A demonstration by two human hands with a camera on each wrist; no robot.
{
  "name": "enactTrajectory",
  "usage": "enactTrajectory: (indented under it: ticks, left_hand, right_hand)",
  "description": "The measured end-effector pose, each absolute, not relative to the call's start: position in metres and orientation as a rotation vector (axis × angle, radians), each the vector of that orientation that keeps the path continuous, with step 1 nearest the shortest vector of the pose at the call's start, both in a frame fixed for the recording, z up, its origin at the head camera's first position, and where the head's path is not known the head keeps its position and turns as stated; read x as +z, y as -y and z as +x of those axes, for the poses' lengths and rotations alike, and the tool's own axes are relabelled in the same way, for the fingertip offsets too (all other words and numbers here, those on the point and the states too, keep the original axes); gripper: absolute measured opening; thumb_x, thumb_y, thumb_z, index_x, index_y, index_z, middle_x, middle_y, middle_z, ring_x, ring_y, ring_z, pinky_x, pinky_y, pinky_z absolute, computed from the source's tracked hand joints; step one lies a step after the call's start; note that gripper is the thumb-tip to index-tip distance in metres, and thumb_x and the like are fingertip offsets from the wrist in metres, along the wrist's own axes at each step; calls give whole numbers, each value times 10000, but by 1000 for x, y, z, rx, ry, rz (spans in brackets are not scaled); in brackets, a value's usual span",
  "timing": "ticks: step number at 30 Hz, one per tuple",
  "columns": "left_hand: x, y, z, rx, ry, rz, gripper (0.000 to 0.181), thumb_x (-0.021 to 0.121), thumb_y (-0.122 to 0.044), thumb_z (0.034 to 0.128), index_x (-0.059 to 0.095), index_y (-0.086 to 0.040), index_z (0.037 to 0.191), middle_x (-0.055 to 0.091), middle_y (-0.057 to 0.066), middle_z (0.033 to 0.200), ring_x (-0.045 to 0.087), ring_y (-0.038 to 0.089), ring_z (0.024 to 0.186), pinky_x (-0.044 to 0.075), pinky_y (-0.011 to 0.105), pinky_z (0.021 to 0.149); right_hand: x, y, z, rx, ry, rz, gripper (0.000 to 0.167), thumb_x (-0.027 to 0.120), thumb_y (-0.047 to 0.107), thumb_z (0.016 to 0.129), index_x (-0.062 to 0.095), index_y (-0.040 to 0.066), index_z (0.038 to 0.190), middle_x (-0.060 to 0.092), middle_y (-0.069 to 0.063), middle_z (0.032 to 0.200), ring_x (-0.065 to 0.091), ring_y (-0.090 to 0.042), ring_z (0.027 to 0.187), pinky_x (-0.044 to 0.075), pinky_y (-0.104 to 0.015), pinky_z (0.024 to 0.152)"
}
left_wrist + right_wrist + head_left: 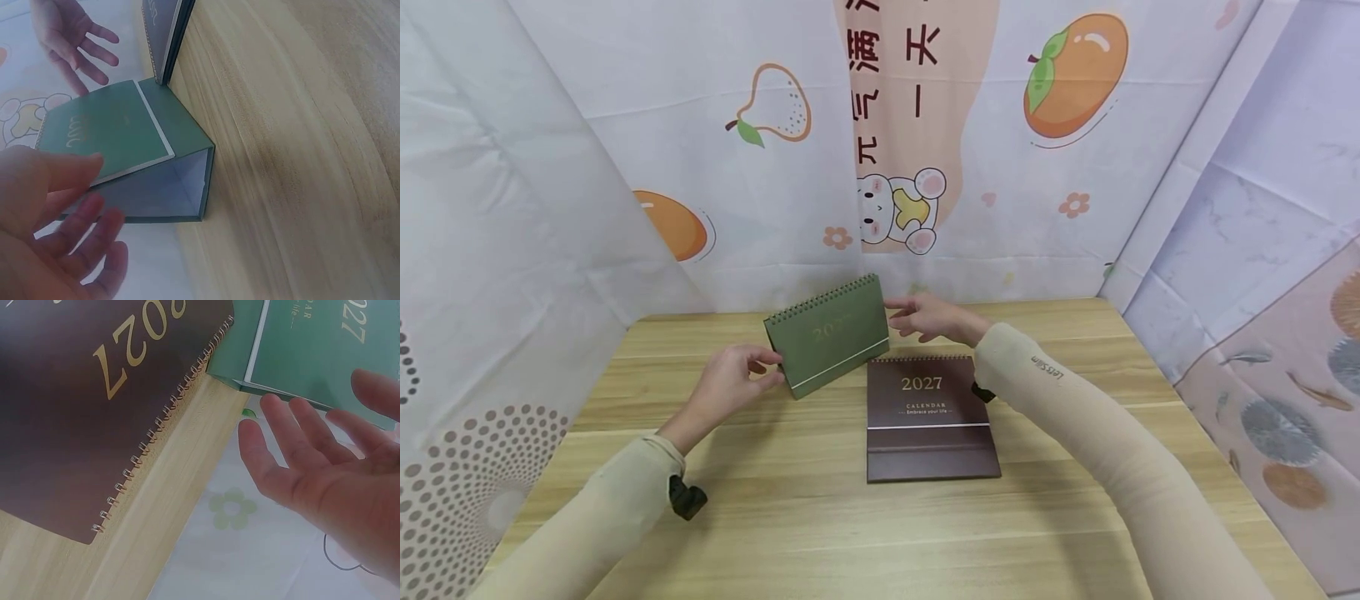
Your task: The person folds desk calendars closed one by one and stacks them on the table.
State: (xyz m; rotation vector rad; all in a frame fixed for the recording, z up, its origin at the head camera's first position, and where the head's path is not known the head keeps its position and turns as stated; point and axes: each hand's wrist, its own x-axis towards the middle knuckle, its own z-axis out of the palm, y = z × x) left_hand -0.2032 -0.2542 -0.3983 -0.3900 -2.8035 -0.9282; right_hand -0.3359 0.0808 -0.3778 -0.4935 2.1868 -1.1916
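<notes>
A green desk calendar [831, 337] stands propped like a tent and turned at an angle near the back of the table. My left hand [733, 379] is at its left edge; in the left wrist view the thumb [78, 170] overlaps the green cover and the fingers spread loosely by the open side. Whether they touch it, I cannot tell. At the calendar's other end, my right hand [928, 318] has its fingers extended by the right edge, gripping nothing. A dark brown 2027 desk calendar [925, 408] stands just in front and to the right, below my right forearm.
The wooden table [760, 517] extends on all sides of the calendars. A printed curtain [685, 150] hangs right behind the table's back edge, and more cloth hangs at the left and right.
</notes>
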Motion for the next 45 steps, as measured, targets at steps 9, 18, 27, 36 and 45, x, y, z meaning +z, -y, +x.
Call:
enactTrajectory:
  ticks: [9, 18, 27, 36, 45]
  left_hand:
    - [-399, 258, -207, -886, 2894, -243, 338, 694, -379, 973, 793, -56, 989, 762, 68, 950, 711, 222, 811, 573, 426, 720]
    - [-410, 256, -220, -830, 2920, -251, 435, 646, -455, 988, 782, -43, 957, 753, 47, 866, 700, 244, 844, 549, 450, 742]
    - [-419, 249, -224, -803, 2853, -341, 306, 751, -300, 939, 735, -68, 740, 710, 8, 713, 686, 200, 714, 546, 389, 633]
    - [-423, 245, -224, -828, 2778, -365, 261, 796, -224, 902, 722, -64, 708, 707, 17, 684, 674, 165, 648, 537, 341, 580]
    - [-425, 244, -225, -828, 2781, -315, 250, 819, -219, 880, 721, -51, 722, 704, 32, 687, 669, 184, 655, 541, 366, 592]
  right_hand:
    - [-377, -75, -337, -1185, -2293, -548, 531, 552, 181, 1049, 412, 104, 1556, 580, -174, 1418, 592, -366, 1226, 466, -593, 1003]
    - [-384, -58, -337, -1008, -2618, -705, 407, 611, 257, 1033, 615, 11, 1357, 701, -168, 1192, 672, -277, 1069, 555, -409, 888]
    - [-400, -47, -340, -912, -2844, -709, 438, 545, 430, 1051, 716, 33, 1126, 717, -98, 1046, 665, -226, 948, 533, -383, 850]
    - [-409, -50, -351, -959, -2813, -732, 347, 627, 413, 1008, 661, 72, 952, 677, -69, 932, 626, -214, 847, 500, -362, 739]
    - [-412, -50, -356, -952, -2808, -730, 345, 629, 440, 997, 673, 102, 949, 693, -77, 935, 617, -215, 829, 490, -365, 719]
